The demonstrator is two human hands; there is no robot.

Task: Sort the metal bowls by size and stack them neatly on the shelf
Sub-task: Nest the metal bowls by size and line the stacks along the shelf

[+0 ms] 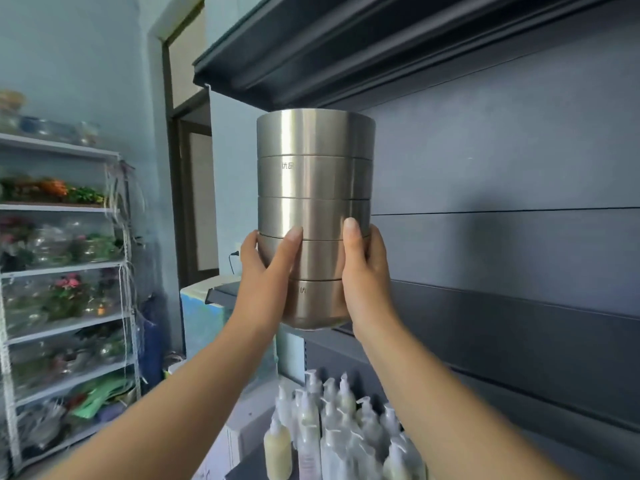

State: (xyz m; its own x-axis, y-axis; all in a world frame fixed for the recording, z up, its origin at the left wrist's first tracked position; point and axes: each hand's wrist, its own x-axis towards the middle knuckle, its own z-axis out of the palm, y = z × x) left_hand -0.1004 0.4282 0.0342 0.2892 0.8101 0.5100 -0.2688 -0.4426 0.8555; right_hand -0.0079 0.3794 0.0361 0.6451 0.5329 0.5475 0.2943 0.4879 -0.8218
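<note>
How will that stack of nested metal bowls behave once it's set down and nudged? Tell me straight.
The stack of metal bowls is tall for its base, so it would probably tip if pushed high up. The brushed steel looks smooth, likely slippery; both the left hand and right hand grip it low. Nested bowls may shift or rattle.

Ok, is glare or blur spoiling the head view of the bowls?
Head view: a bright vertical glare streak runs down the stack of bowls, which stays sharp; the pump bottles and white rack are soft; wide-angle bends the edges.
</note>
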